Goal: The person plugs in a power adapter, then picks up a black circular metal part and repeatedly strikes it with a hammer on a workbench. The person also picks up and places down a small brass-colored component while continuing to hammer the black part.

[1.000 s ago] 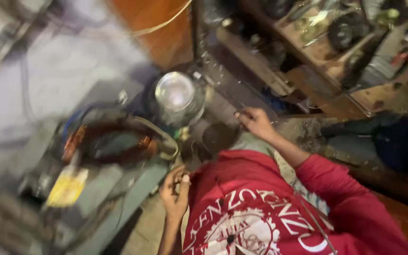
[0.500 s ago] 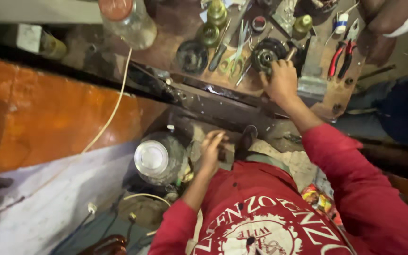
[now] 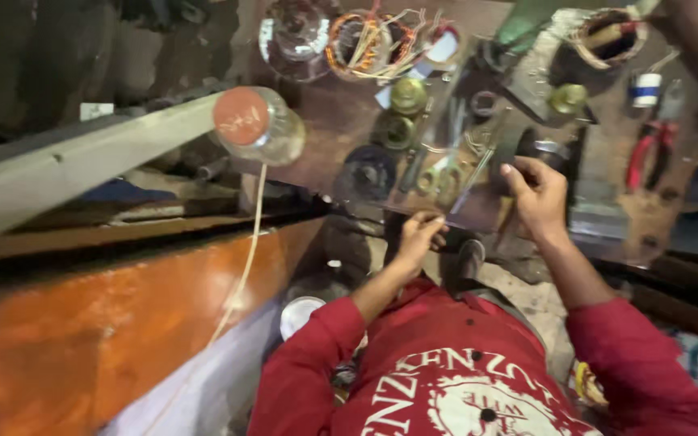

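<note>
My right hand [image 3: 538, 196] reaches onto a cluttered workbench [image 3: 341, 129], its fingers curled around a black round part [image 3: 520, 148]. My left hand [image 3: 416, 239] is at the bench's front edge with bent fingers, just below green-handled scissors [image 3: 439, 174] lying on a flat metal plate [image 3: 478, 206]. I cannot tell whether the left hand holds anything. Both arms wear red sleeves, and my red printed shirt [image 3: 462, 379] fills the bottom of the view.
A clear jar with a red lid [image 3: 256, 123] stands at the bench's left. Copper-wound coils [image 3: 365, 40], brass round parts [image 3: 408, 95], a tape roll [image 3: 646, 89] and red-handled pliers [image 3: 644, 157] lie around. A white cord [image 3: 244, 250] crosses an orange panel [image 3: 107, 323].
The view has swung from the floor up to the bench. My right hand reached to the black round part. My left hand rose from beside my lap to the bench edge.
</note>
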